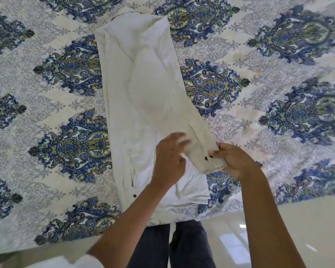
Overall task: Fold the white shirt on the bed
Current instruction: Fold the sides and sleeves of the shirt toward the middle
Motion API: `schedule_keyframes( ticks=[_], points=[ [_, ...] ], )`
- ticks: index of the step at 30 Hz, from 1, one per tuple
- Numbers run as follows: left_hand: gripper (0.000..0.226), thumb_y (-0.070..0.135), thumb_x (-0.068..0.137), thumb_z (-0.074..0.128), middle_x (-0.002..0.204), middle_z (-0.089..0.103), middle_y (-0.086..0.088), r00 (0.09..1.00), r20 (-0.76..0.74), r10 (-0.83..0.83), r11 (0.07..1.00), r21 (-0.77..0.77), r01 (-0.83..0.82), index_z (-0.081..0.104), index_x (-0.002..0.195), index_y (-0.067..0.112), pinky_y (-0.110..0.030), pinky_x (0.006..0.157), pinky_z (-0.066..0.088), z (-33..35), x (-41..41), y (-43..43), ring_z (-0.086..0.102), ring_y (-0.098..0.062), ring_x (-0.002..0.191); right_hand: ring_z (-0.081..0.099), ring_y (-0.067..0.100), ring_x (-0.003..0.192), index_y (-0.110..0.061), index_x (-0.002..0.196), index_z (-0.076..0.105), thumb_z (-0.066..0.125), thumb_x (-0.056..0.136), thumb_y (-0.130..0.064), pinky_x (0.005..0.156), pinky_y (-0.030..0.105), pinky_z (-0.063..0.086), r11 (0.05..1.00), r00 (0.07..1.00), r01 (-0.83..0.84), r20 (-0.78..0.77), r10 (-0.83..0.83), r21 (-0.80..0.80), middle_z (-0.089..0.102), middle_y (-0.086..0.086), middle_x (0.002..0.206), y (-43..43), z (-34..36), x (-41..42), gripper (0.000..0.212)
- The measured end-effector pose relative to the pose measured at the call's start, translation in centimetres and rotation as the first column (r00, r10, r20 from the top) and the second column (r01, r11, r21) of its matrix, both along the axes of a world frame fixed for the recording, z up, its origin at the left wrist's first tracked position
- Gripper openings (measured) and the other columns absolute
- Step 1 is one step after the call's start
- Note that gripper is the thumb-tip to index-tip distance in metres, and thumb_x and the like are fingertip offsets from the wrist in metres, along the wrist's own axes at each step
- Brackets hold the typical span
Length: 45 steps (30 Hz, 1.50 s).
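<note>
The white shirt [143, 89] lies on the bed as a long narrow strip, its sides folded inward, running from the far middle toward the near edge. A sleeve lies diagonally across it, and its buttoned cuff [209, 161] sticks out past the strip's right side. My right hand [233, 161] pinches that cuff at its end. My left hand [169, 159] rests on the shirt just left of the cuff, fingers slightly blurred and touching the sleeve fabric.
The bedspread [278, 84], cream with blue and green paisley medallions, covers the whole bed. Its near edge [240, 207] runs across the lower frame. Below it are a glossy pale floor [317, 229] and my dark trouser legs [172, 246].
</note>
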<state>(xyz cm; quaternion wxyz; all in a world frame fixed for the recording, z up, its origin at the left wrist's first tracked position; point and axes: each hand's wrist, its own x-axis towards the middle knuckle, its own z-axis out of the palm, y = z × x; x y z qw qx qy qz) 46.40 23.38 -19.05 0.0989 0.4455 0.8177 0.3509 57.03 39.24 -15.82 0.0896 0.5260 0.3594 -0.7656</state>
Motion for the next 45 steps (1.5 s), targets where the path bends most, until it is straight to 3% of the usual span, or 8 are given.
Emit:
schedule_keyframes(
  ticks=[2, 4, 7, 13, 24, 29, 36, 45],
  points=[
    [0.051, -0.011, 0.07, 0.048, 0.123, 0.046, -0.004, 0.765, 0.5, 0.405, 0.901, -0.075, -0.428, 0.051, 0.115, 0.015, -0.03, 0.104, 0.031, 0.0, 1.2, -1.6, 0.042, -0.019, 0.119, 0.068, 0.025, 0.073, 0.005, 0.109, 0.058, 0.051, 0.087, 0.006, 0.064, 0.034, 0.058, 0.999, 1.0, 0.005, 0.019, -0.004, -0.048, 0.068, 0.013, 0.092, -1.4, -0.9, 1.7, 0.022],
    [0.027, 0.001, 0.087, 0.052, 0.107, 0.049, -0.006, 0.081, 0.872, 0.482, 0.712, -0.337, -0.616, 0.047, 0.11, 0.014, -0.028, 0.089, 0.043, 0.6, 1.9, -1.9, 0.053, -0.018, 0.097, 0.071, 0.02, 0.071, -0.002, 0.101, 0.061, 0.048, 0.089, 0.007, 0.061, 0.029, 0.059, 0.991, 1.0, 0.011, -0.012, -0.013, -0.131, 0.072, 0.006, 0.087, -2.8, -1.8, 3.3, 0.02],
    [0.007, 0.02, 0.093, 0.053, 0.073, 0.054, -0.002, -0.353, 0.854, 0.383, 0.689, -0.518, -0.507, 0.054, 0.092, 0.014, -0.026, 0.066, 0.044, -0.4, 2.2, -1.7, 0.053, -0.014, 0.064, 0.07, 0.018, 0.072, -0.003, 0.101, 0.061, 0.046, 0.09, 0.008, 0.06, 0.027, 0.059, 0.98, 0.998, 0.057, -0.009, -0.06, -0.191, 0.072, 0.005, 0.088, -4.7, -3.0, 5.0, 0.022],
    [0.033, -0.013, 0.087, 0.036, 0.062, 0.046, -0.004, 0.049, 0.811, 0.583, 0.717, -0.485, -0.501, 0.05, 0.071, 0.013, -0.019, 0.046, 0.033, -3.2, 1.7, -2.5, 0.04, -0.012, 0.052, 0.066, 0.024, 0.077, 0.009, 0.115, 0.054, 0.053, 0.085, 0.011, 0.071, 0.034, 0.058, 0.997, 0.985, -0.025, 0.169, 0.039, -0.079, 0.069, 0.012, 0.089, -8.4, -7.5, 5.7, 0.03],
    [0.029, -0.003, 0.081, 0.057, 0.074, 0.054, -0.013, 0.259, 0.664, 0.702, 0.68, -0.514, -0.523, 0.046, 0.061, 0.015, -0.039, 0.066, 0.048, -6.0, 1.2, -3.3, 0.053, -0.023, 0.072, 0.062, 0.028, 0.078, -0.013, 0.058, 0.05, 0.07, 0.079, -0.009, 0.076, 0.044, 0.055, 0.861, 0.881, -0.415, 0.366, 0.3, 0.295, 0.063, 0.013, 0.086, -8.8, -9.2, 5.1, 0.03],
    [0.037, 0.019, 0.083, 0.067, 0.063, 0.045, -0.007, 0.339, 0.6, 0.725, 0.688, -0.599, -0.41, 0.039, 0.06, 0.013, -0.044, 0.071, 0.05, -5.4, 0.7, -2.4, 0.051, -0.024, 0.073, 0.064, 0.033, 0.09, -0.002, 0.081, 0.063, 0.068, 0.083, -0.023, 0.084, 0.04, 0.052, 0.757, 0.773, -0.607, 0.4, 0.492, 0.242, 0.067, 0.02, 0.097, -7.5, -8.4, 4.1, 0.022],
    [0.02, 0.004, 0.086, 0.061, 0.068, 0.054, -0.007, 0.177, 0.634, 0.753, 0.616, -0.584, -0.529, 0.054, 0.068, 0.005, -0.034, 0.068, 0.048, -4.6, -2.0, -0.2, 0.056, -0.026, 0.085, 0.042, 0.018, 0.057, -0.009, 0.071, 0.054, 0.058, 0.091, -0.027, 0.055, 0.026, 0.032, 0.806, 0.927, -0.351, 0.297, 0.229, 0.476, 0.046, 0.002, 0.06, -4.8, -7.6, -0.1, 0.027],
    [0.015, 0.015, 0.085, 0.062, 0.087, 0.056, -0.01, 0.233, 0.526, 0.818, 0.528, -0.525, -0.668, 0.058, 0.092, 0.002, -0.033, 0.073, 0.042, -4.6, -2.2, 0.2, 0.053, -0.025, 0.085, 0.059, 0.027, 0.096, -0.002, 0.094, 0.059, 0.055, 0.091, -0.029, 0.066, 0.027, 0.038, 0.542, 0.725, -0.671, 0.598, 0.34, 0.505, 0.058, 0.008, 0.089, -2.7, -8.3, -2.8, 0.028]
  ],
)
